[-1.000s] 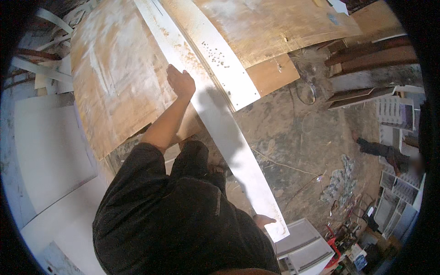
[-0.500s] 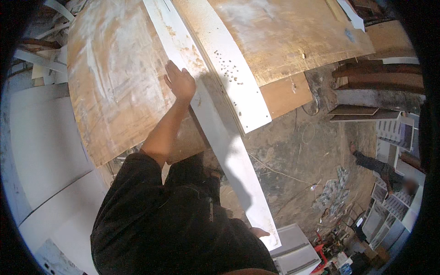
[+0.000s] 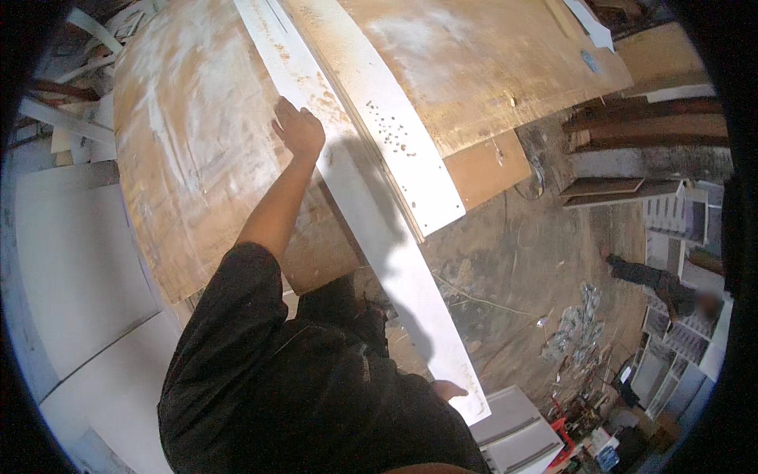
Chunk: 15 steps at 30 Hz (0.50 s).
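Note:
A long, narrow white board (image 3: pixel 403 268) runs diagonally from the worktable's far side towards me, its near end jutting past the table. My left hand (image 3: pixel 302 133) lies against its left edge, fingers stretched out and apart. At the near end, my right hand (image 3: pixel 448 389) holds the board, the thumb on its upper face and the other fingers hidden. Brown dust marks the board's far part. Just to the right lies a wider white panel (image 3: pixel 430 186) with a row of small dark bits on it.
Stained wooden sheets (image 3: pixel 197 150) cover the worktable. On the right, a cord (image 3: pixel 489 302) and crumpled plastic (image 3: pixel 580 324) lie on the floor. A white cabinet-like box (image 3: pixel 517 434) stands by the board's near end. Another person (image 3: pixel 663 288) works among white shelving at far right.
The view has shifted slightly. The board's near end now appears a little farther right and up, and more of my right hand shows. My left hand stays at the board's left edge.

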### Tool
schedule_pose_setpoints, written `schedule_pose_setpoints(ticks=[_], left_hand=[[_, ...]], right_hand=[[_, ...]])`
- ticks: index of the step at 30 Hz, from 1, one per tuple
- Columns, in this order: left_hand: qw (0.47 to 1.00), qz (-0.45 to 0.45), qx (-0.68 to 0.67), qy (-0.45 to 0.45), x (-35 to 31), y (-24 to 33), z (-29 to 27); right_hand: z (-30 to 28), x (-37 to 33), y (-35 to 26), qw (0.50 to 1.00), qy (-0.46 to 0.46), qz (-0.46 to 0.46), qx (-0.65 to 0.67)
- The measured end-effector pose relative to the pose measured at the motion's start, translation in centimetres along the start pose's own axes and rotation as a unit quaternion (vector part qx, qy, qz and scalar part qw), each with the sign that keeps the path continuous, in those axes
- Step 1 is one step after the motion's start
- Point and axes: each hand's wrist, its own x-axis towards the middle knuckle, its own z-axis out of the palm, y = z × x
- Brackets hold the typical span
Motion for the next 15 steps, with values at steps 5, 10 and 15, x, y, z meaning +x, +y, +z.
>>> schedule_pose_setpoints(ticks=[5,10,15], left_hand=[[1.000,0.004,0.002,0.011,1.3,-1.1,1.2],[0.999,-0.012,-0.029,0.005,-2.4,1.1,0.4],[1.000,-0.020,0.002,-0.012,-6.7,0.2,-1.6]], right_hand=[[6.0,-3.4,-0.2,0.888,0.453,0.031,0.069],[6.2,-2.1,0.8,0.834,0.549,0.005,0.056],[7.2,-9.6,-0.7,0.879,0.459,0.062,0.119]])
